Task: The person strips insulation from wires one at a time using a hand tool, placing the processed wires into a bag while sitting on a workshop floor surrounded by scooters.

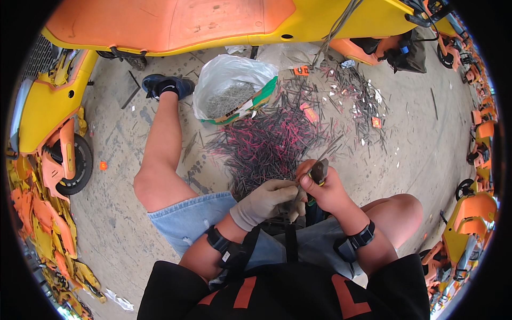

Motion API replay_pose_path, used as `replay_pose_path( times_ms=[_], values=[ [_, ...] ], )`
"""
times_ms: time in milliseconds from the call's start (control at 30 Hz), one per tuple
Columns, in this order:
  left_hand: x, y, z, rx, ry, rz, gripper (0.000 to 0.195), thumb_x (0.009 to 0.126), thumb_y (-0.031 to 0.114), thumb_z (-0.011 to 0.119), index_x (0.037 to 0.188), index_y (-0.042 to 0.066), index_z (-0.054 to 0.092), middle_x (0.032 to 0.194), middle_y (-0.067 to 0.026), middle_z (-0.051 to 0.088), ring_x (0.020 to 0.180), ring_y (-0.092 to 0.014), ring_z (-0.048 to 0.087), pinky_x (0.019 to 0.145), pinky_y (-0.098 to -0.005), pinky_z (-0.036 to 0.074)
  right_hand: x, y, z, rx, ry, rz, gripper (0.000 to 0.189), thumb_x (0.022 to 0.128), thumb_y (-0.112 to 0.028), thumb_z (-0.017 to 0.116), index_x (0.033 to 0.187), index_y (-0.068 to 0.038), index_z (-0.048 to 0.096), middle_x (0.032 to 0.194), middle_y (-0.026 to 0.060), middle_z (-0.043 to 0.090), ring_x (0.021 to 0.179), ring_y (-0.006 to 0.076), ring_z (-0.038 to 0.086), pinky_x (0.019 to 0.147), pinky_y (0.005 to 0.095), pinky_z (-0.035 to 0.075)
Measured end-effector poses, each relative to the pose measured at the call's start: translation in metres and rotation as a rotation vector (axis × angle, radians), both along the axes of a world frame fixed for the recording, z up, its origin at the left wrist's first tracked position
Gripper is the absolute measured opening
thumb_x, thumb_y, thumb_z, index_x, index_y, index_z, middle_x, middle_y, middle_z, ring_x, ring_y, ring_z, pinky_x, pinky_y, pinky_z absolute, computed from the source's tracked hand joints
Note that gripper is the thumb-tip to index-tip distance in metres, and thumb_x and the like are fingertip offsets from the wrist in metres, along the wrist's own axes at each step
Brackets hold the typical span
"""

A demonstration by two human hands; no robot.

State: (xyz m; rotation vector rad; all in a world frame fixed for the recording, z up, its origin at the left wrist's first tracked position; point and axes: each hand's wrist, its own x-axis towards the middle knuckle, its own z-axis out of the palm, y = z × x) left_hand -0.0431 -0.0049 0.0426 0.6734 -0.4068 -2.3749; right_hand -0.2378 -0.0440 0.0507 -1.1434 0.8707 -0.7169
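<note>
My left hand, in a pale work glove, grips the lower end of a dark, thin cable. My bare right hand is closed around a utility-knife-like tool with a dark body and a bit of yellow; its exact kind cannot be told. The cable runs up past the right thumb, and its loose ends point to the upper right. In front of both hands lies a heap of black and pink cable-sheath scraps. Fine silvery wire fills part of a plastic-lined sack beyond the heap.
A yellow and orange vehicle body panel spans the far side. Long grey cables hang over it. Orange and yellow scooters stand at left and right, with stacked panels at far left. Paper bits and scraps litter the concrete floor.
</note>
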Motion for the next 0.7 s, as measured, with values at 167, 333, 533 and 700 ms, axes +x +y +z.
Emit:
replay_pose_path(
  times_ms=[167, 333, 533, 700],
  values=[
    [0.003, -0.012, 0.004, -0.451, -0.541, -0.025, 0.028, 0.098, 0.025, 0.065, 0.099, -0.002, 0.072, 0.079, -0.0072, 0.071, 0.069, -0.012, 0.067, 0.062, -0.0273, 0.052, -0.001, -0.001, 0.002, 0.054, 0.259, -0.004, 0.019, 0.099, -0.019, 0.066, 0.095, -0.002, 0.058, 0.072, -0.0011, 0.059, 0.058, 0.0069, 0.053, 0.051, 0.0265, 0.043],
    [-0.002, -0.006, -0.001, -0.719, -1.037, -0.033, 0.026, 0.09, 0.026, 0.072, 0.098, 0.001, 0.074, 0.083, -0.0134, 0.073, 0.073, -0.023, 0.071, 0.067, -0.0331, 0.054, 0.007, 0.003, 0.002, 0.082, 0.51, -0.039, 0.021, 0.098, -0.021, 0.068, 0.094, -0.003, 0.059, 0.069, 0.0, 0.059, 0.057, 0.0094, 0.056, 0.052, 0.0285, 0.045],
    [-0.007, 0.003, -0.018, -0.797, -1.273, -0.055, 0.027, 0.085, 0.027, 0.075, 0.095, 0.002, 0.071, 0.086, -0.0155, 0.071, 0.079, -0.031, 0.071, 0.068, -0.0379, 0.054, 0.015, 0.008, -0.008, 0.049, 0.697, -0.022, 0.027, 0.097, -0.026, 0.068, 0.094, 0.0, 0.061, 0.07, 0.0037, 0.063, 0.057, 0.0109, 0.058, 0.053, 0.0304, 0.047],
    [-0.006, 0.001, -0.018, -0.799, -1.25, 0.022, 0.028, 0.088, 0.027, 0.073, 0.097, 0.002, 0.065, 0.08, -0.0147, 0.069, 0.072, -0.031, 0.068, 0.066, -0.0376, 0.054, 0.015, 0.004, -0.012, 0.107, 0.574, -0.058, 0.027, 0.098, -0.027, 0.068, 0.102, 0.0, 0.064, 0.075, 0.0033, 0.065, 0.06, 0.0099, 0.059, 0.053, 0.0296, 0.047]
  ],
)
